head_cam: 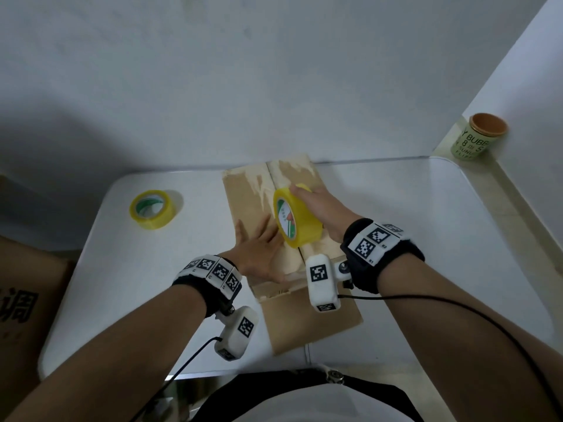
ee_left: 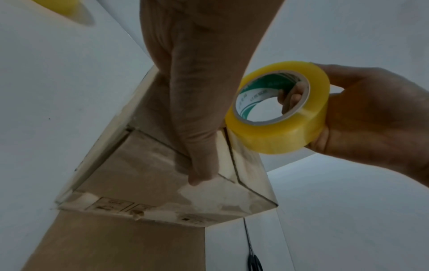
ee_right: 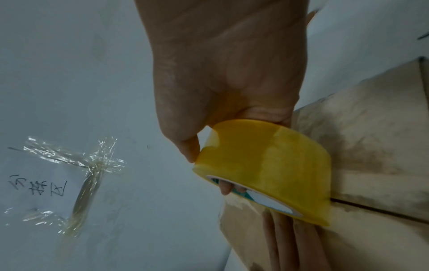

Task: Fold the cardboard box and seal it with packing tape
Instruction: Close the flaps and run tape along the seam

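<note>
A brown cardboard box (head_cam: 243, 196) stands on the white table (head_cam: 411, 239) with its top flaps folded down and a seam along the middle. My left hand (head_cam: 262, 251) lies flat on the left flap, fingers straight, pressing it down (ee_left: 199, 128). My right hand (head_cam: 320, 205) grips a yellow roll of packing tape (head_cam: 297, 220) on edge over the seam, a finger hooked through its core (ee_left: 290, 100). The roll (ee_right: 267, 174) sits just above the box top (ee_right: 371, 146). One flap (head_cam: 310, 321) sticks out flat toward me.
A second yellow tape roll (head_cam: 152, 208) lies on the table to the left. Another cardboard box (head_cam: 24, 300) stands left of the table. A green cup (head_cam: 478, 138) sits on a ledge at the right. Crumpled clear tape (ee_right: 81, 174) clings to the wall. Scissors (ee_left: 253, 262) lie on the table.
</note>
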Tool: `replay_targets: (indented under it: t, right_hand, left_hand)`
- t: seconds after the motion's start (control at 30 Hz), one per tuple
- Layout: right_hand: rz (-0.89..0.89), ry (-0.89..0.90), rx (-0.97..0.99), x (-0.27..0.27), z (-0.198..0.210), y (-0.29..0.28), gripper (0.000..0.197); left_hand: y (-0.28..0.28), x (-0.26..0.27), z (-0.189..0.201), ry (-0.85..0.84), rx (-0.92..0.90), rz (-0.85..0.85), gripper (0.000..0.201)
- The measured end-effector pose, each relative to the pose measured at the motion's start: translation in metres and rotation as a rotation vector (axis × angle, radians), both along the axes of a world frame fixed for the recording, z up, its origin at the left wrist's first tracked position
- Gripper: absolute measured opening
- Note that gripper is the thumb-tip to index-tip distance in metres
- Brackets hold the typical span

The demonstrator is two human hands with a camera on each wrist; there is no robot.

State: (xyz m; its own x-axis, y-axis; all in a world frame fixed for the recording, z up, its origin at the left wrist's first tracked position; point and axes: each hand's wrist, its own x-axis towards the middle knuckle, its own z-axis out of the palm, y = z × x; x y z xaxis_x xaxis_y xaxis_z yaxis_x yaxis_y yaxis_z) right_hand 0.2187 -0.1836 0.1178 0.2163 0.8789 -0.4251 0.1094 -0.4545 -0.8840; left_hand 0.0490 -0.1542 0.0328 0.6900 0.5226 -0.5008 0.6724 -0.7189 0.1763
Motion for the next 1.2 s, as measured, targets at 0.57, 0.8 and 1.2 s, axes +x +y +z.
replay_targets:
  t: [0.57,0.8,1.2]
  right_hand:
    - [0.081,0.115,-0.128,0.003,0.005,-0.019,0.041]
    - [0.082,-0.005,-0.134,-0.007,0.009,-0.025,0.061]
    - [0.052,0.075,-0.260,-0.014,0.024,-0.057,0.047]
  left_hand:
    - [-0.013,-0.002,-0.002,-0.028,-0.042,0.155,0.124]
    - [-0.013,0.000,0.000,0.023,-0.058,0.189,0.128]
    - [-0.009,-0.001,-0.004,-0.001,-0.092,0.170,0.134]
